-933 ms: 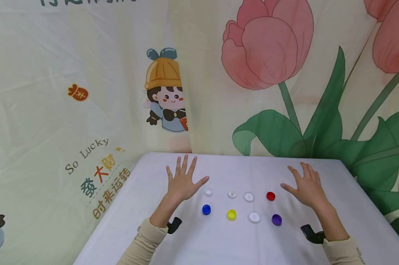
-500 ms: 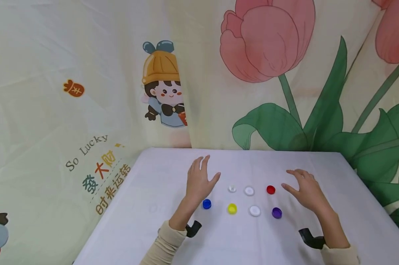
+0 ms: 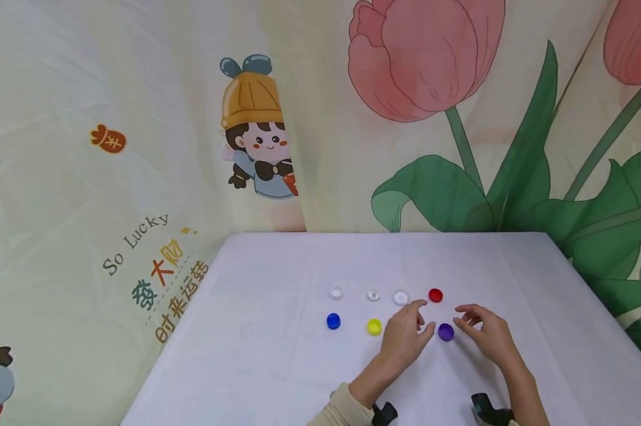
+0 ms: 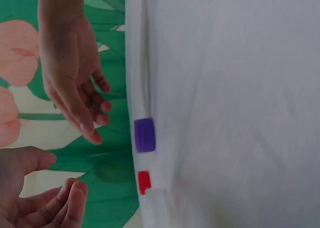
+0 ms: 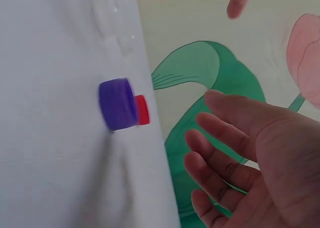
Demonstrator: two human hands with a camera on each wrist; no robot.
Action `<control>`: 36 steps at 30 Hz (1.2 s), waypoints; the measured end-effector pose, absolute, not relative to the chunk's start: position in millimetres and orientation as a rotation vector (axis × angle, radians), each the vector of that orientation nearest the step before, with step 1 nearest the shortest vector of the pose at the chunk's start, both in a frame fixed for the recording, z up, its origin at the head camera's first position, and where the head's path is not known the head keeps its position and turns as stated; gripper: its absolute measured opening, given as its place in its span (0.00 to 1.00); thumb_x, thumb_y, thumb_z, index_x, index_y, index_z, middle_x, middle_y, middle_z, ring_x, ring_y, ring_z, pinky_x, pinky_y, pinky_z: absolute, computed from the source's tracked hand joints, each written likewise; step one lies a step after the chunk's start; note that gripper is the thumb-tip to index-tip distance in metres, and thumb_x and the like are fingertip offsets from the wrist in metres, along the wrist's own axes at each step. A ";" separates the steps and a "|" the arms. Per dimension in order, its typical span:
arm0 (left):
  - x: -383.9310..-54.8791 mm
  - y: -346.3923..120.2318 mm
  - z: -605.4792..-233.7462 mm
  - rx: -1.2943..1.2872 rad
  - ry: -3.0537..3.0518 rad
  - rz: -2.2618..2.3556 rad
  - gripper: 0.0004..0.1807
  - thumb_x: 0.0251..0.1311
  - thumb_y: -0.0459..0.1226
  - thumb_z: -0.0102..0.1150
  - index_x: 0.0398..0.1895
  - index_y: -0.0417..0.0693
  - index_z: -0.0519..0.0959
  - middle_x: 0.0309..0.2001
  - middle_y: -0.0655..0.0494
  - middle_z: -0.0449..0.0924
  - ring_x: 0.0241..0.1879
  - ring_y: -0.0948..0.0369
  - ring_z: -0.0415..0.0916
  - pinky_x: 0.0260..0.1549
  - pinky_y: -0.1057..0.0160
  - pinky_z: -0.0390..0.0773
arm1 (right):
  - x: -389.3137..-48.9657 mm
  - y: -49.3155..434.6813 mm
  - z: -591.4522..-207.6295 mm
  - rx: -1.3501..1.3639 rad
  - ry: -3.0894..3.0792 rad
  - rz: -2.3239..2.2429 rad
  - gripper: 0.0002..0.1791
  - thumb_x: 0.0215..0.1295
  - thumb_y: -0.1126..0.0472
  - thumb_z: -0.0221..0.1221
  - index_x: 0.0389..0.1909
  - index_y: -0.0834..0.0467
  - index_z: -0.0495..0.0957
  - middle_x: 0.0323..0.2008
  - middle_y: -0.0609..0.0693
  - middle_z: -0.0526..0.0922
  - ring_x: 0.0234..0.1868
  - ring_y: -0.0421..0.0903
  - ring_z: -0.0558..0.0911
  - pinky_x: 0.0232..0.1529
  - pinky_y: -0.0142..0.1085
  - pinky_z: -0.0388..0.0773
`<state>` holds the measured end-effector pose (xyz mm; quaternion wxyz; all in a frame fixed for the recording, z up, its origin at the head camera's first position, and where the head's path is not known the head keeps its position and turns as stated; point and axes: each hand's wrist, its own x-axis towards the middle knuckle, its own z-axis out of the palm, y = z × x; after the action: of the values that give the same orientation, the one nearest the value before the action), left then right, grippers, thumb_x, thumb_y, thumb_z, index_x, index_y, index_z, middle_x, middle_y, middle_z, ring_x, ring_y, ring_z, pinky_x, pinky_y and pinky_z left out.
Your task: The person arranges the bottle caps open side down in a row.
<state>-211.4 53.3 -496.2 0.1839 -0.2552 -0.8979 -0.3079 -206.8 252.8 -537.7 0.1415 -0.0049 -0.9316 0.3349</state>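
A purple bottle cap [image 3: 446, 332] lies on the white-covered table between my two hands. My left hand [image 3: 405, 336], fingers loosely bent, hovers to its left and holds nothing. Just right of the cap is my right hand [image 3: 488, 336], its fingers also relaxed and apart from the cap. Beyond them sits a red cap [image 3: 435, 295]. The right wrist view shows the purple cap [image 5: 117, 104] in front of the red one [image 5: 143, 110], away from my right hand's fingers [image 5: 225, 163]. A white cap seen earlier near the purple one is hidden behind my left hand.
To the left lie a blue cap [image 3: 333, 321] and a yellow cap [image 3: 374, 326]. Behind them stand a clear-white cap [image 3: 336, 293], a small white cap [image 3: 374, 294] and a larger white cap [image 3: 401, 297]. A printed cloth [image 3: 331, 118] hangs behind the table.
My left hand has swept right across the table, from left of the blue cap to beside the purple cap. My right hand has come down closer to the purple cap. The caps look unmoved.
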 end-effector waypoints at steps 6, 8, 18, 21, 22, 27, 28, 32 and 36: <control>-206.9 80.7 -525.5 -0.696 -2.678 -0.817 0.24 0.49 0.43 0.63 0.50 0.43 0.74 0.20 0.66 0.72 0.19 0.74 0.64 0.19 0.79 0.63 | -197.3 248.9 -534.7 -0.016 -2.775 1.077 0.24 0.49 0.55 0.65 0.48 0.60 0.76 0.28 0.48 0.78 0.32 0.45 0.76 0.30 0.35 0.70; -206.4 84.0 -532.1 -0.672 -2.731 -0.812 0.26 0.48 0.43 0.64 0.51 0.42 0.74 0.19 0.65 0.72 0.18 0.74 0.64 0.18 0.78 0.63 | -196.7 247.6 -537.3 -0.034 -2.835 1.097 0.27 0.48 0.53 0.66 0.50 0.60 0.75 0.29 0.47 0.77 0.33 0.44 0.74 0.32 0.35 0.72; -207.0 92.5 -541.6 -0.654 -2.831 -0.663 0.21 0.49 0.45 0.63 0.47 0.48 0.78 0.32 0.57 0.82 0.31 0.66 0.78 0.27 0.70 0.75 | -198.1 248.9 -551.0 0.002 -2.870 1.075 0.27 0.46 0.54 0.67 0.48 0.58 0.77 0.28 0.47 0.76 0.32 0.44 0.72 0.34 0.38 0.69; -208.8 94.1 -542.7 -0.651 -2.835 -0.627 0.18 0.50 0.44 0.63 0.45 0.51 0.79 0.33 0.58 0.82 0.32 0.64 0.79 0.26 0.69 0.75 | -199.4 249.2 -553.6 0.028 -2.848 1.082 0.24 0.45 0.55 0.68 0.47 0.57 0.78 0.27 0.47 0.76 0.31 0.43 0.71 0.32 0.36 0.66; -209.5 94.7 -543.0 -0.654 -2.833 -0.615 0.17 0.50 0.44 0.63 0.44 0.51 0.79 0.32 0.58 0.82 0.31 0.64 0.79 0.25 0.69 0.74 | -199.6 249.2 -554.2 0.037 -2.838 1.084 0.24 0.45 0.56 0.68 0.46 0.57 0.79 0.27 0.47 0.76 0.31 0.43 0.71 0.32 0.36 0.66; -212.2 95.3 -545.4 -0.680 -2.819 -0.581 0.11 0.51 0.44 0.61 0.38 0.54 0.80 0.28 0.60 0.82 0.28 0.64 0.78 0.22 0.69 0.72 | -200.4 249.3 -556.5 0.057 -2.823 1.063 0.21 0.46 0.57 0.67 0.44 0.57 0.80 0.27 0.46 0.76 0.30 0.42 0.71 0.32 0.36 0.66; -212.6 95.2 -545.8 -0.687 -2.813 -0.587 0.10 0.51 0.43 0.61 0.36 0.54 0.80 0.27 0.61 0.81 0.27 0.64 0.78 0.21 0.70 0.71 | -200.5 249.4 -557.3 0.057 -2.825 1.057 0.21 0.46 0.56 0.67 0.44 0.57 0.80 0.27 0.46 0.76 0.30 0.42 0.71 0.32 0.36 0.67; -213.7 94.1 -547.4 -0.729 -2.777 -0.618 0.05 0.52 0.42 0.61 0.32 0.54 0.80 0.25 0.62 0.80 0.25 0.66 0.76 0.19 0.72 0.69 | -200.6 250.0 -558.6 0.035 -2.841 1.050 0.21 0.46 0.55 0.67 0.42 0.57 0.80 0.27 0.46 0.76 0.31 0.43 0.71 0.33 0.36 0.67; -213.8 93.1 -548.9 -0.743 -2.759 -0.638 0.05 0.52 0.41 0.60 0.32 0.54 0.81 0.25 0.63 0.80 0.25 0.67 0.76 0.20 0.72 0.68 | -198.8 249.8 -556.8 0.014 -2.861 1.055 0.20 0.47 0.54 0.67 0.43 0.57 0.80 0.27 0.45 0.76 0.32 0.43 0.71 0.34 0.36 0.67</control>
<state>-213.8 93.1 -548.9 0.1066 -0.2524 -0.9371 -0.2165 -198.8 249.8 -556.8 0.0462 0.0045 -0.9372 0.3456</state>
